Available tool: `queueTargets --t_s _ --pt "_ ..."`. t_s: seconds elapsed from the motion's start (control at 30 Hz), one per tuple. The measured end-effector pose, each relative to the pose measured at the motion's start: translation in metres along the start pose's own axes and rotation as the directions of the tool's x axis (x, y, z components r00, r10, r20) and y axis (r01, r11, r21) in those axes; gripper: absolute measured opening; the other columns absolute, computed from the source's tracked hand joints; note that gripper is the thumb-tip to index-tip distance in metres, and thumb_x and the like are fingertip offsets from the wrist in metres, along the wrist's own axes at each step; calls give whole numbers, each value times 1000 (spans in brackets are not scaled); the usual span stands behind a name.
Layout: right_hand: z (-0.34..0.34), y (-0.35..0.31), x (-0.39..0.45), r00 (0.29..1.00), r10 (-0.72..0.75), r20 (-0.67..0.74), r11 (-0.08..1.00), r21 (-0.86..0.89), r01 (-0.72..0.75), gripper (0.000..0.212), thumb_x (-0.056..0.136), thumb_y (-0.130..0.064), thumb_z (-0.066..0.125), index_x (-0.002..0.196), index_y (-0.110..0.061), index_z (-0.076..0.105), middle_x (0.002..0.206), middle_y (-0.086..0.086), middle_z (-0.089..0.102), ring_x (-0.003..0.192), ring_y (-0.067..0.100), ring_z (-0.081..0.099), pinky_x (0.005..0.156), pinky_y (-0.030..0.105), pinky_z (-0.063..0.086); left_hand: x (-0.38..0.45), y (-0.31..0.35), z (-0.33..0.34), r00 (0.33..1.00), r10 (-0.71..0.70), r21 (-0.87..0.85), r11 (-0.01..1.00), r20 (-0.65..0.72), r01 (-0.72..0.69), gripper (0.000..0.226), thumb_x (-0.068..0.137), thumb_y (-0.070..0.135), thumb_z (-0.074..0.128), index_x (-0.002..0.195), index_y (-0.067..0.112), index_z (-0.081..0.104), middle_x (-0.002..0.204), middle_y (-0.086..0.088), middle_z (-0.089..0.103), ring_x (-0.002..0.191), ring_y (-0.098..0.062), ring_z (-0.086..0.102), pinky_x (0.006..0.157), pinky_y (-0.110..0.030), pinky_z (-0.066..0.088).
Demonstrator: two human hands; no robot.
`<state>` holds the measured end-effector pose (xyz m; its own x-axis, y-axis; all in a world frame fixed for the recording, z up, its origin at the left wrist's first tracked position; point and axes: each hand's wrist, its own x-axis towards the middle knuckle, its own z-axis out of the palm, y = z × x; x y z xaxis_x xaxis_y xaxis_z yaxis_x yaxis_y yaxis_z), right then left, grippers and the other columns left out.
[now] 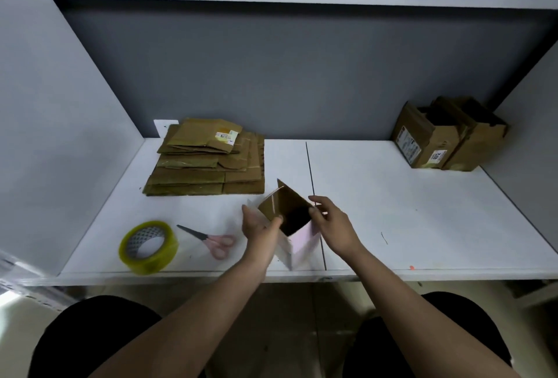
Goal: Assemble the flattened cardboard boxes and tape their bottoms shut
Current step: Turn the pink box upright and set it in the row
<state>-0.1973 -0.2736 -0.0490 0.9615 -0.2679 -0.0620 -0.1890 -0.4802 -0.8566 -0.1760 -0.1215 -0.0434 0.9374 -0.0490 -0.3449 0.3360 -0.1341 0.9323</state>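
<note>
Stack of flattened boxes (208,160) lies on the bench (422,226), rear left; assembled boxes (447,139) stand at the rear right corner — well apart from the stack. Tape roll (148,247) sits front left with scissors (208,240) just right of it — the held box (287,217) is right of the scissors, near the front edge.

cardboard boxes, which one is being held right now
The small box at the table's front middle, gripped by the left hand and right hand. The flat stack and the far-right boxes lie untouched.
</note>
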Motion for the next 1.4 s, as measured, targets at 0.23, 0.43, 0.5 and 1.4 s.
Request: queueTargets --t_s 0.23,0.43,0.5,1.4 --pt "1 9 -23 993 -102 68 985 -133 110 50 98 -29 46 146 -35 32 148 -6 41 124 16 51 97 26 40 -13 -13 5 954 274 241 924 121 -296 59 97 17 50 148 28 23 149 4 32 116 1 38 77 1 35" --pt "-11 3 -16 991 -116 68 960 -248 129 33 91 -21 59 125 -21 57 134 -3 49 112 13 52 82 13 38 -2 -8 4 928 311 466 803 205 -372 42 94 14 53 135 25 48 139 -1 45 89 4 46 71 -1 36" --pt "-24 3 -5 993 -114 31 962 -247 118 21 89 -15 61 109 -18 63 124 -1 53 104 14 54 77 13 41 7 7 12 908 338 504 755 248 -419 41 91 11 57 131 23 53 135 -2 49 101 -4 50 81 -13 41" --pt "-252 145 252 885 -259 -387 560 -807 -189 26 88 -27 65 110 -14 63 115 8 62 106 28 56 87 37 44 224 107 348 761 314 463 643 568 -610 60 94 19 55 148 18 29 155 -3 28 136 -23 38 107 -33 40"
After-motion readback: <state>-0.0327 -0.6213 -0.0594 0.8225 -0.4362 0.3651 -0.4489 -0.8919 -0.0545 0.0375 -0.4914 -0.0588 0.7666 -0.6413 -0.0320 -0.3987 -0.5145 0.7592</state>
